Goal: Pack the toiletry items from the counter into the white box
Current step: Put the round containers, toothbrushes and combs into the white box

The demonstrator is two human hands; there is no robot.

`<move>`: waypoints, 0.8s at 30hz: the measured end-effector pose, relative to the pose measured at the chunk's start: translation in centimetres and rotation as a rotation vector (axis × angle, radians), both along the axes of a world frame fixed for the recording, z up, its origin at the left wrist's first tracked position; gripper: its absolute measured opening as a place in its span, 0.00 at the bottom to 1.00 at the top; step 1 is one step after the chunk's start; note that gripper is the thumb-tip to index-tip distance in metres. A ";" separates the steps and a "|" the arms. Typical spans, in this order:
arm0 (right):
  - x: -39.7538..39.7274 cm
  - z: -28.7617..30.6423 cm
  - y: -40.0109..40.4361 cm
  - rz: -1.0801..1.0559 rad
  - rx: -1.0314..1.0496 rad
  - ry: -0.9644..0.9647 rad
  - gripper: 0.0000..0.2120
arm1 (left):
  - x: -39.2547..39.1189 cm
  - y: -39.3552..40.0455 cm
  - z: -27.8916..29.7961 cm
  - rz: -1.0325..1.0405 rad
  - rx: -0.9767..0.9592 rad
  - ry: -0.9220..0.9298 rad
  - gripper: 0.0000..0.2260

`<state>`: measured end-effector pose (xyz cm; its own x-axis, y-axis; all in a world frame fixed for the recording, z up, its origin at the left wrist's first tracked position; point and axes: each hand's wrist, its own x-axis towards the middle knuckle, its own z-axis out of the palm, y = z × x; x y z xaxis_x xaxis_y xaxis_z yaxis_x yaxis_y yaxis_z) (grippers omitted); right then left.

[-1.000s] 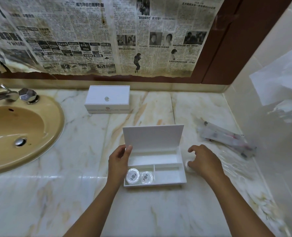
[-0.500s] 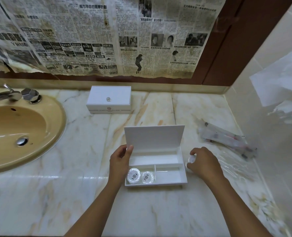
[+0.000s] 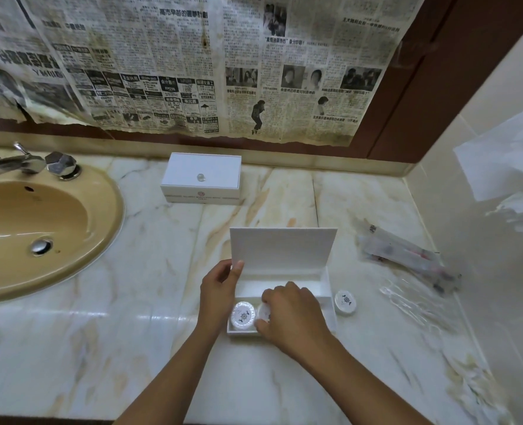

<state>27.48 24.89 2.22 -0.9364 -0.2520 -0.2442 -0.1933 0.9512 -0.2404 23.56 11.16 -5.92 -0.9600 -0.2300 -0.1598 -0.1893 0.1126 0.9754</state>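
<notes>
Resting on the veined marble desk (image 3: 254,378), the open white rectangular box (image 3: 327,289) stood with its hinged lid upright at the back. The left hand (image 3: 218,291) held the box's left end, its thumb laid against the lid's lower left corner, so that grip was curled round the box edge. The right hand (image 3: 290,315) reached down into the front left compartment, its grip bent over a round white wrapped soap (image 3: 264,314) which it pinched between thumb and fingertips. Just left of it, in the same compartment, lay a second round white wrapped soap (image 3: 242,315) with a dark emblem on top. A third round white soap (image 3: 345,302) sat on the desk just beside the box's right end. Clear plastic-wrapped toiletry packets (image 3: 407,259) lay farther right, well apart from the box, near the tiled wall. A closed white lidded box with a small knob (image 3: 203,177) stood behind, near the tan oval sink (image 3: 94,234).
</notes>
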 end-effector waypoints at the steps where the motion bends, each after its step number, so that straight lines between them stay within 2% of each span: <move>1: -0.1 -0.1 -0.2 0.011 0.022 -0.003 0.09 | 0.0 0.0 0.0 0.000 0.003 0.001 0.08; 5: -0.5 -0.7 -0.8 0.042 0.116 -0.020 0.07 | 0.0 -0.1 -0.1 0.003 0.003 -0.004 0.08; 11: -1.4 -2.0 -1.6 0.056 0.202 -0.089 0.10 | 0.0 -0.1 -0.1 -0.001 -0.025 -0.003 0.08; 20: -1.1 -2.2 -1.1 0.074 0.136 -0.093 0.05 | 0.0 0.0 0.2 -0.002 -0.040 0.012 0.09; 24: -1.6 -2.4 -0.6 0.037 0.033 -0.125 0.09 | 0.1 0.1 0.4 -0.011 -0.044 0.022 0.10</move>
